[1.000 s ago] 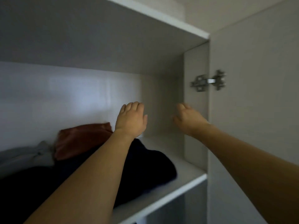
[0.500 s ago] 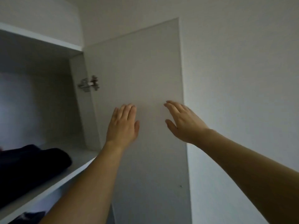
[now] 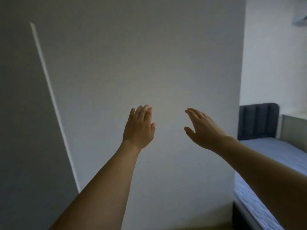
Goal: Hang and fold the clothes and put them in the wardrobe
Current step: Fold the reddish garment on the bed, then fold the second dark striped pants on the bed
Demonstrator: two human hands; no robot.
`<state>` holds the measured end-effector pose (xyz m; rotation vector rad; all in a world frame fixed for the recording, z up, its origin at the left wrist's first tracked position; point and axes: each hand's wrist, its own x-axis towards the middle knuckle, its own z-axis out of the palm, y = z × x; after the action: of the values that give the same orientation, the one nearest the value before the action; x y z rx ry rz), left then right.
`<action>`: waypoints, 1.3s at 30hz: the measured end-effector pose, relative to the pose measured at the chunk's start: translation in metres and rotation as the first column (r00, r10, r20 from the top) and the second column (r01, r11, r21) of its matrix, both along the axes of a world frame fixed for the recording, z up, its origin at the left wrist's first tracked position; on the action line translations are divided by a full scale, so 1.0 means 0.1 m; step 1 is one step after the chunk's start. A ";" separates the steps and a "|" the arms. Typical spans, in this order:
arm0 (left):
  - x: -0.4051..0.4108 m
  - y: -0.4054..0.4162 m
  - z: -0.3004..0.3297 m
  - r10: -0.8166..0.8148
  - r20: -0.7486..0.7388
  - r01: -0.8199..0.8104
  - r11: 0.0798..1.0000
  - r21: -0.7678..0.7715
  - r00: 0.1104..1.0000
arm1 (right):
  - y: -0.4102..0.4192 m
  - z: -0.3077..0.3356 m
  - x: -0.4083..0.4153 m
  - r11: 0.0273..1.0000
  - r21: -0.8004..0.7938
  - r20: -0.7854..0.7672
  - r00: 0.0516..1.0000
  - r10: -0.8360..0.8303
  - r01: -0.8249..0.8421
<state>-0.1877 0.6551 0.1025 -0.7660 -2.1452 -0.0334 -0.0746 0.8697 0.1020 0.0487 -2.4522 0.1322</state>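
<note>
Plain pale wall (image 3: 166, 55) fills most of what can be seen, dim and bare, with the grey wardrobe door (image 3: 21, 130) standing edge-on along the left, its thin lit edge running down at a slant. Off to the right, a bed (image 3: 272, 156) with a blue-grey quilted mattress and a dark padded headboard (image 3: 257, 121) sits in the corner under a brighter stretch of wall. A strip of brownish floor shows at the very bottom.

Both bare arms are stretched out in front of the person at about the same height. The left hand (image 3: 138, 127) is raised, back toward the viewer, fingers (image 3: 142, 112) straight and close together, holding nothing. The right hand (image 3: 201, 128) is turned more sideways, thumb dropped below, fingers loosely spread and likewise holding nothing. Whether either palm touches the wall I cannot tell; they seem to hang in the air before it.

No clothes are in sight at all, and the wardrobe's inside is out of view behind that door, so where the garments lie cannot be said from here. My guess is the person is between garments, turning toward wherever the next one waits, perhaps the bed. To do that well, pick one piece, shake it flat on the mattress, fold it square, and carry it with both hands supporting it underneath.
</note>
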 end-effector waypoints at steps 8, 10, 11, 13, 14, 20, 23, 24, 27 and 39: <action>0.59 2.21 -0.54 -0.144 0.175 0.148 0.989 -0.006 0.974 | 2.36 -0.56 1.01 0.942 -0.181 0.216 0.946 -0.242 0.282; 0.67 2.82 -0.71 -0.175 0.225 0.179 0.984 0.003 0.959 | 2.82 -0.76 1.20 0.923 -0.206 0.255 0.928 -0.271 0.326; 0.73 3.13 -0.80 -0.190 0.252 0.197 0.980 -0.004 0.949 | 3.05 -0.86 1.31 0.914 -0.216 0.279 0.918 -0.280 0.345; 0.94 3.76 -1.00 -0.216 0.304 0.230 0.973 -0.010 0.928 | 3.55 -1.05 1.55 0.899 -0.222 0.354 0.890 -0.288 0.379; 1.06 4.07 -1.10 -0.231 0.328 0.249 0.969 -0.012 0.916 | 3.82 -1.12 1.68 0.890 -0.227 0.384 0.876 -0.292 0.396; 1.75 5.74 -1.68 -0.241 0.408 0.282 0.959 -0.041 0.880 | 5.55 -1.57 2.34 0.840 -0.266 0.444 0.834 -0.328 0.473; 2.02 6.26 -1.98 -0.176 0.499 0.208 0.978 -0.009 0.848 | 6.25 -1.88 2.52 0.837 -0.277 0.542 0.796 -0.271 0.473; 2.10 6.38 -2.08 -0.145 0.535 0.196 0.980 -0.040 0.832 | 6.43 -1.98 2.56 0.832 -0.287 0.586 0.774 -0.239 0.474; 2.24 6.58 -2.34 -0.058 0.606 0.138 0.987 -0.086 0.793 | 6.85 -2.23 2.60 0.831 -0.314 0.676 0.723 -0.144 0.459; 2.35 8.94 -3.88 -0.045 0.893 0.033 0.999 0.034 0.448 | 9.35 -3.75 2.62 0.883 -0.212 0.874 0.485 -0.020 0.418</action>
<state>0.0475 1.5488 -0.2854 -0.9013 -3.1393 -0.6216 0.1874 1.8042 -0.2734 -0.7072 -3.3359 0.7021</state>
